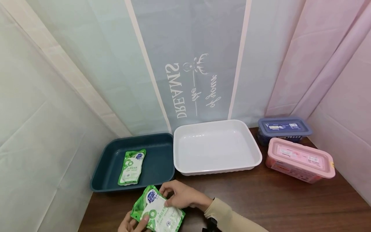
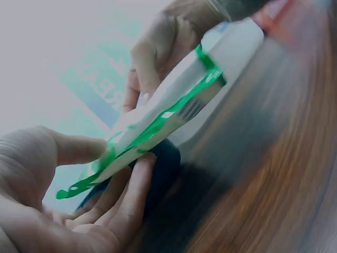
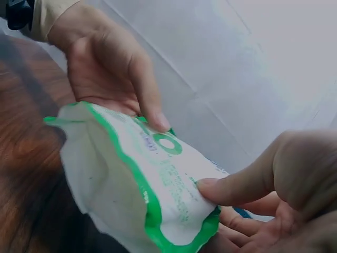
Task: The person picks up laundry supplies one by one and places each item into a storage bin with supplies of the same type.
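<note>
Observing from the head: gripping the pouch (image 1: 163, 213) with the left hand (image 1: 129, 224) at its near-left edge and the right hand (image 1: 182, 195) at its far-right edge, nearer the teal tray (image 1: 157, 161); holding it just short of that tray, long axis slanting far-left to near-right, over the wooden table (image 1: 237, 196), facing hanging fabric (image 1: 203, 25); viewing from the left wrist: clasping with thumb above, fingers below; viewing from the right wrist: pressing both thumbs on the printed face
</note>
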Action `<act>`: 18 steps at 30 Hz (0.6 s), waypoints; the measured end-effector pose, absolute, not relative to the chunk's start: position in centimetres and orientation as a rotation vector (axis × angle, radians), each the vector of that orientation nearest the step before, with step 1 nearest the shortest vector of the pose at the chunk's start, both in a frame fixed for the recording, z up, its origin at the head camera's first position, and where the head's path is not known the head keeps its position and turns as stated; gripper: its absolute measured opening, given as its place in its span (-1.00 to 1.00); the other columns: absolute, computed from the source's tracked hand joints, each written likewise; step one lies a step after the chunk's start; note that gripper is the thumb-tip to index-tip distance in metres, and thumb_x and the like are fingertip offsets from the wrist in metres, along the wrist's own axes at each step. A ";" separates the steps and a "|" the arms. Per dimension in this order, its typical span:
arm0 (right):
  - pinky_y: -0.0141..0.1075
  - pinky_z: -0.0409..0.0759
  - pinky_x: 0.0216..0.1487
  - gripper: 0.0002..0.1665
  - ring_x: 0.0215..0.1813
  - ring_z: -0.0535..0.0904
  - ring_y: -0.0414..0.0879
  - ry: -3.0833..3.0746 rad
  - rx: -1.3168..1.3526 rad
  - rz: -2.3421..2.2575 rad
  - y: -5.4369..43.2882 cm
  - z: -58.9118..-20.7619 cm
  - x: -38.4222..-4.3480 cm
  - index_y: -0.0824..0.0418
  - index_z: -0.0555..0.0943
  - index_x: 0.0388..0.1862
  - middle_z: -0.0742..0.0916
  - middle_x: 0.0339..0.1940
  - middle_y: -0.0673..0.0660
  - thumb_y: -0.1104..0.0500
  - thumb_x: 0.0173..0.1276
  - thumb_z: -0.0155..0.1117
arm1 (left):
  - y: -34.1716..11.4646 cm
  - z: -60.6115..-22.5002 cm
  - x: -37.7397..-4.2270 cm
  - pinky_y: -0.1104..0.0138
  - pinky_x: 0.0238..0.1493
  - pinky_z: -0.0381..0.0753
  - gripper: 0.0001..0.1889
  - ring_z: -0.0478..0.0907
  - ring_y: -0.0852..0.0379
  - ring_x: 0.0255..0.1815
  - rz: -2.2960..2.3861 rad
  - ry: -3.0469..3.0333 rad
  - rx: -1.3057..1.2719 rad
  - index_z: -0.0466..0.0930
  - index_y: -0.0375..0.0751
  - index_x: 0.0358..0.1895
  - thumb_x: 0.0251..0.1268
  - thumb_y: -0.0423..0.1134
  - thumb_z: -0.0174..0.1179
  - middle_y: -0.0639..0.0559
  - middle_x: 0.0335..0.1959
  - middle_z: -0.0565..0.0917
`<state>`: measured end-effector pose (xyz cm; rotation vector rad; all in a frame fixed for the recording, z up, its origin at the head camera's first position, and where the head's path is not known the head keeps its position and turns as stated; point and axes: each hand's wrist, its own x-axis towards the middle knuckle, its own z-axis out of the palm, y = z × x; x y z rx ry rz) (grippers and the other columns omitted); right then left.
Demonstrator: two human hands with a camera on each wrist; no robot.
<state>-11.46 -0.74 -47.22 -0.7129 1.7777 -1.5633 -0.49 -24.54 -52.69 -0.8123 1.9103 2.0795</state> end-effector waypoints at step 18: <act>-0.34 0.72 -0.29 -0.71 -0.20 0.79 -0.05 1.871 -0.607 -1.772 -1.6 -44.9 -12.4 0.27 0.61 0.11 0.69 -0.10 0.15 0.43 0.46 0.35 | -22.6 -47.8 -2.2 0.05 -0.08 0.85 -0.27 0.82 -0.01 -0.05 2.141 2.070 -0.686 0.19 -0.43 0.56 0.48 -0.34 0.37 -0.22 0.17 0.75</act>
